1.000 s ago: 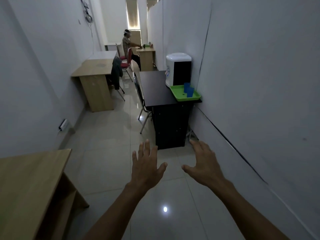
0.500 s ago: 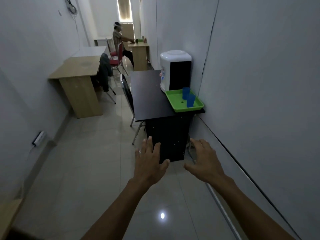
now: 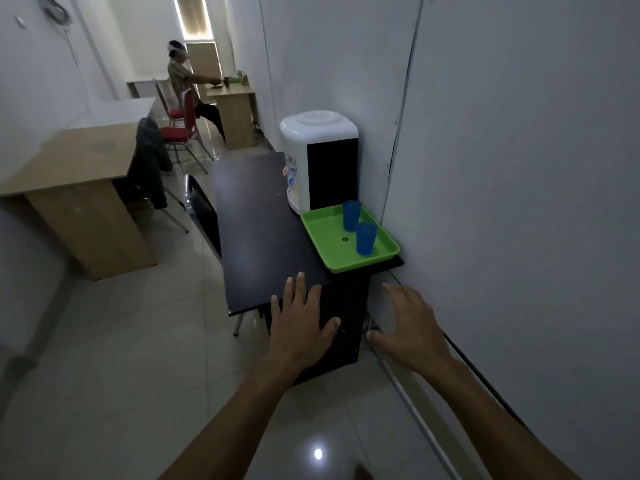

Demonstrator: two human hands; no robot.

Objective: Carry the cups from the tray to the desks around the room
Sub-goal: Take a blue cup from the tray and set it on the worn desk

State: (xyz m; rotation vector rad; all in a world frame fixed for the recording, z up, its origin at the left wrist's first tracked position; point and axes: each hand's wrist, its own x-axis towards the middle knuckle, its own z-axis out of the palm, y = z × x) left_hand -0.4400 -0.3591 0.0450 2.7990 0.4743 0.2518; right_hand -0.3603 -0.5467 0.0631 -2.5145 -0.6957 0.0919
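The left hand (image 3: 300, 327) hides part of the black desk's (image 3: 256, 216) near edge. Far beyond both hands, items on the distant desk (image 3: 231, 91) are too small to identify.

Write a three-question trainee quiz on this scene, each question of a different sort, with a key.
1. How many blue cups stand on the green tray?
2. True or false: the left hand holds a cup.
3. The tray sits on the black desk beside: A) a water dispenser B) a red chair C) a printer.

Key: 1. Two. 2. False; both it and the right hand are open and empty. 3. A.
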